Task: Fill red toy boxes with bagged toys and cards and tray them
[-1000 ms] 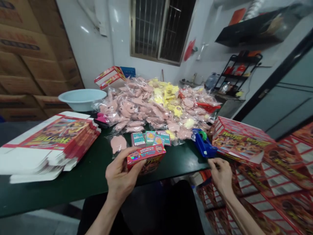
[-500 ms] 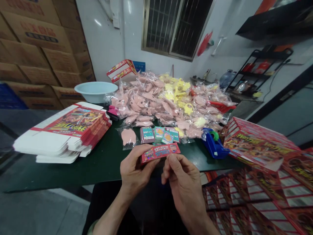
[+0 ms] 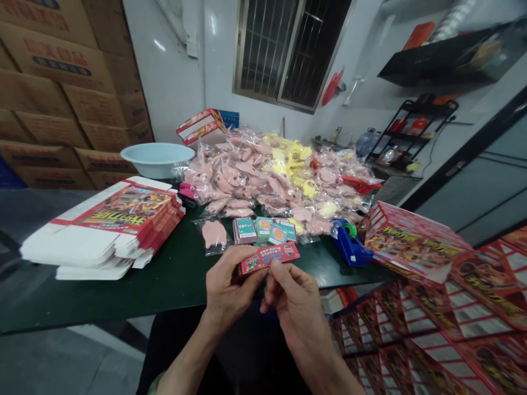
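My left hand grips a small red box by its left end, thumb below and fingers over the top. At the box's lower right edge, my right hand has its thumb and forefinger pinched together, the other fingers curled; whatever lies between them is too small to make out. Just beyond the box lie teal-backed cards in small piles, beside a bagged pink figure. A blue tape dispenser with green tape stands to their right.
Flattened red and white cartons are stacked at the left. Bagged pink and yellow figures heap at the back, near a pale blue basin. Red cartons fill the right side. The green table has its edge before me.
The view has shifted slightly, so the surroundings sit a little further left. My right hand has moved slightly left along the box's lower edge. My left hand keeps its hold.
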The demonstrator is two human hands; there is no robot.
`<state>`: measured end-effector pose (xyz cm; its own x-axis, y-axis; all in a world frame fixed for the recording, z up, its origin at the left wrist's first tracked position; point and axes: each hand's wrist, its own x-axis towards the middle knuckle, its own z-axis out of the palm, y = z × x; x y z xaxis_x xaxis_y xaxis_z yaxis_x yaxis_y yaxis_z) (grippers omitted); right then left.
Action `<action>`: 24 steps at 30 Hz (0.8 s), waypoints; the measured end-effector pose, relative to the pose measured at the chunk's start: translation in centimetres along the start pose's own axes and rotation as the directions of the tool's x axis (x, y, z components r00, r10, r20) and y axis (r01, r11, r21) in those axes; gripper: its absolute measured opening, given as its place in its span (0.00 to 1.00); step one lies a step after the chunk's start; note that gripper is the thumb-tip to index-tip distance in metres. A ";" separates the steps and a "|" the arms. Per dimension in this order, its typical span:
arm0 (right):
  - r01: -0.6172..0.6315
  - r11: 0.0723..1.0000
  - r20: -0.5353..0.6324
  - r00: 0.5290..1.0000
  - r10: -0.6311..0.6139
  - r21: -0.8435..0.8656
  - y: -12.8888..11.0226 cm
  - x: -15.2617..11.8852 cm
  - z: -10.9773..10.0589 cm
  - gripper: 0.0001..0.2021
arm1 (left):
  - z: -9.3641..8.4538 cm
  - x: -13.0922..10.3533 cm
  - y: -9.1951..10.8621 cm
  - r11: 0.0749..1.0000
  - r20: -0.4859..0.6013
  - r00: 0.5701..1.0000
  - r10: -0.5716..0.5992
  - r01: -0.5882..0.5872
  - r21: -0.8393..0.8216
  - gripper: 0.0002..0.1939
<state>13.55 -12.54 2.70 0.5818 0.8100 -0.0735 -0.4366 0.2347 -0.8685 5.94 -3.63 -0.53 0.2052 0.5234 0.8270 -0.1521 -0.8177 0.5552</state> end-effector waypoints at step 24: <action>0.559 0.256 0.531 0.829 -0.176 -0.788 -9.5 0.7 -9.4 0.20 | 2.1 1.8 0.7 0.955 0.473 0.838 0.273 -0.293 -0.033 0.17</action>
<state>24.60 -19.25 6.24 0.1948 0.9154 0.3523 0.7548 0.0895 -0.6498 8.20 -3.75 1.18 0.5874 0.1017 0.8029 -0.2370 -0.9270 0.2908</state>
